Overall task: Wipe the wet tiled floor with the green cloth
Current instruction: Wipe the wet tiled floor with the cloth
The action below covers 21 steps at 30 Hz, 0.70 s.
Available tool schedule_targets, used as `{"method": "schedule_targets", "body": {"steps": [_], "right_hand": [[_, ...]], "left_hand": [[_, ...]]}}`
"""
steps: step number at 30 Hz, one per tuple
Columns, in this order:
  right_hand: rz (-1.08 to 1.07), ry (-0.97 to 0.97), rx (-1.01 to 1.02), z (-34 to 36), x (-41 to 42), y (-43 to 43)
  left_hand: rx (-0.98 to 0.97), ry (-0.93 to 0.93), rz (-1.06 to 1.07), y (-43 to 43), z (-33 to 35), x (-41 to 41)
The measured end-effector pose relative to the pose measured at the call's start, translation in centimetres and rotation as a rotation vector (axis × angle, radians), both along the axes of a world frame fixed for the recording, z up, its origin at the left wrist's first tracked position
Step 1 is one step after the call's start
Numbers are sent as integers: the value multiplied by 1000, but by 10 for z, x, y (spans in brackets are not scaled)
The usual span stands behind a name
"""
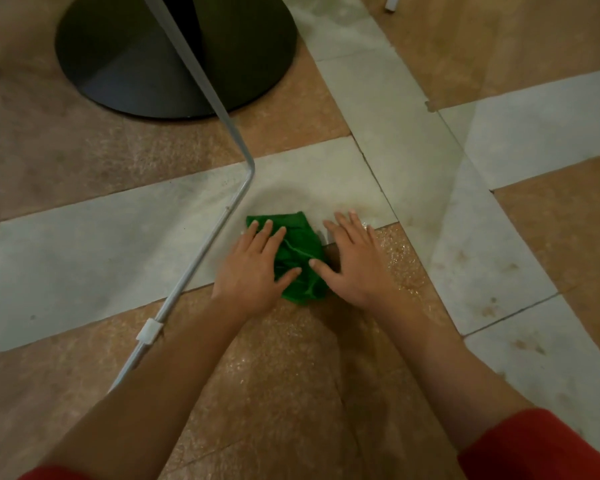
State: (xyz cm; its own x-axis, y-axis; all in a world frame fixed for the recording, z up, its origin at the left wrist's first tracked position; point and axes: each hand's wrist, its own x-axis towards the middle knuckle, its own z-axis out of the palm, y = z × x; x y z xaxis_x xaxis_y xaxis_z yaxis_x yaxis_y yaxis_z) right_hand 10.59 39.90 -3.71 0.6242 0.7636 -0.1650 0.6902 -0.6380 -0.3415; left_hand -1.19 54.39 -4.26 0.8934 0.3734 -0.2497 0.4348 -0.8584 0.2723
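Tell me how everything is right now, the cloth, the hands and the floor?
Crumpled green cloth: lying on the floor, pressed by both hands.
Left hand: open, fingers flat on the cloth.
Right hand: open, thumb on the cloth, fingers on the floor.
Brown and white tiled floor: wet and shiny beside the right hand.

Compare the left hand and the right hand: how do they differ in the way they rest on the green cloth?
The left hand lays its fingers and thumb on the green cloth. The right hand lays its fingers on the wet floor, and only its thumb is on the cloth. The left hand lies beside the metal rod; the right hand lies on the cloth's other side. Both are flat, palms down.
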Motion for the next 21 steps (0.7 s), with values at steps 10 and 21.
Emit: {"method": "schedule_targets", "body": {"steps": [10,21], "right_hand": [[-197,-38,12,-2,9,-21],[-207,-36,-33,1,16,-34]], "left_hand": [[143,140,96,-20,0,66],[135,2,-93,-20,-10,57]]}}
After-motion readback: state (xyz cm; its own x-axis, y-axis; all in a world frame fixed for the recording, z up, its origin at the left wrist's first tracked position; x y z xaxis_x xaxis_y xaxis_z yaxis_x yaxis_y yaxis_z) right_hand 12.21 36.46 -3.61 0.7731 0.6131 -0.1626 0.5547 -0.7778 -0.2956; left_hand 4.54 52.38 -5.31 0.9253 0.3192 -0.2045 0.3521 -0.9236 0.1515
